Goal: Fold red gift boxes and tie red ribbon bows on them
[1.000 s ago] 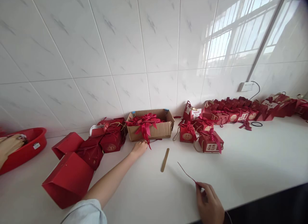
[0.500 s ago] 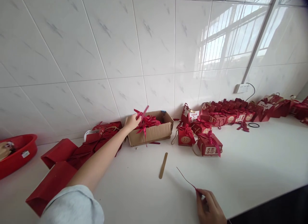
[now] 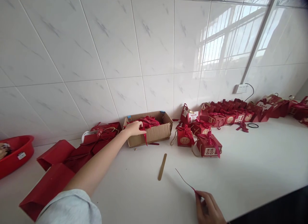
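Observation:
My left hand (image 3: pixel 135 128) reaches over the left front side of an open cardboard box (image 3: pixel 154 134). Its fingers are closed on red ribbon (image 3: pixel 145 137), part of which hangs down the box's front wall. More red ribbons (image 3: pixel 151 121) lie heaped inside the box. Low in the view, my right hand (image 3: pixel 208 206) pinches a thin red ribbon strip (image 3: pixel 185 181), whose free end curves up to the left above the white tabletop. Between the hands a flat wooden stick (image 3: pixel 162 167) lies on the table.
Finished-looking red gift boxes (image 3: pixel 209 145) with bows stand right of the cardboard box, in rows along the tiled wall. Unfolded red boxes (image 3: pixel 48 188) lie left, beside my forearm. A red basin (image 3: pixel 16 155) sits far left; a black ring (image 3: pixel 253 125) lies right.
My left hand has come down from above the box to its front edge. The ribbon end that stuck up from its fingers no longer shows. My right hand stays nearly still, holding its strip.

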### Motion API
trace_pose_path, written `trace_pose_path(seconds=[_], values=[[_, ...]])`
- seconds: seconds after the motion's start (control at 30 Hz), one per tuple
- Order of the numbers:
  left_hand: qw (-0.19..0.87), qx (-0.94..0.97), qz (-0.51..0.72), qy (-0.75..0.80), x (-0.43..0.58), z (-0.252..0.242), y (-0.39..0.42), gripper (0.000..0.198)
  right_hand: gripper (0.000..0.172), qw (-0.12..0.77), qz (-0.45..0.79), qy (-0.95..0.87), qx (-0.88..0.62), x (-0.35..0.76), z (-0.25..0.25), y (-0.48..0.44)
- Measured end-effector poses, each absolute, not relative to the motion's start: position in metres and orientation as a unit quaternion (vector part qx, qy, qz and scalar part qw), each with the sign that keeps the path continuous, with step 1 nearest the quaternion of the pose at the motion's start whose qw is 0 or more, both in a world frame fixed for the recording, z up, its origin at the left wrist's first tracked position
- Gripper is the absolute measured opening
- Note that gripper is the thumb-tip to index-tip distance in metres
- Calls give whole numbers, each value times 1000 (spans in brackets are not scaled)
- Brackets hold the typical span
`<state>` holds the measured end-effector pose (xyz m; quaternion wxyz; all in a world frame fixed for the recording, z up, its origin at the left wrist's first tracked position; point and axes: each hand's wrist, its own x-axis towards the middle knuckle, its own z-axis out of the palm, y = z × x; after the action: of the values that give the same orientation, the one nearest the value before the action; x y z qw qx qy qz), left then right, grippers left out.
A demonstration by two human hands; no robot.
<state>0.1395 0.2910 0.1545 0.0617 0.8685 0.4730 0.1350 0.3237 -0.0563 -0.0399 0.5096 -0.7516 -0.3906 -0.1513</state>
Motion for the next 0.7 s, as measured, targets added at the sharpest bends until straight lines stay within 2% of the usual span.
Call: trace_pose_path(seconds=[0.1, 0.23, 0.5, 0.7], values=[[83, 866, 107, 481, 133, 152, 295, 27, 38, 511, -151, -387, -753, 323, -39, -56], [83, 848, 137, 505, 130, 166, 310, 33, 38, 510, -154, -386, -753, 323, -40, -56], [-16, 805, 224, 549, 134, 184, 312, 31, 35, 510, -154, -395, -748, 325, -45, -56], [-8, 855, 126, 503, 131, 155, 279, 28, 37, 512, -150, -396, -747, 326, -45, -57]])
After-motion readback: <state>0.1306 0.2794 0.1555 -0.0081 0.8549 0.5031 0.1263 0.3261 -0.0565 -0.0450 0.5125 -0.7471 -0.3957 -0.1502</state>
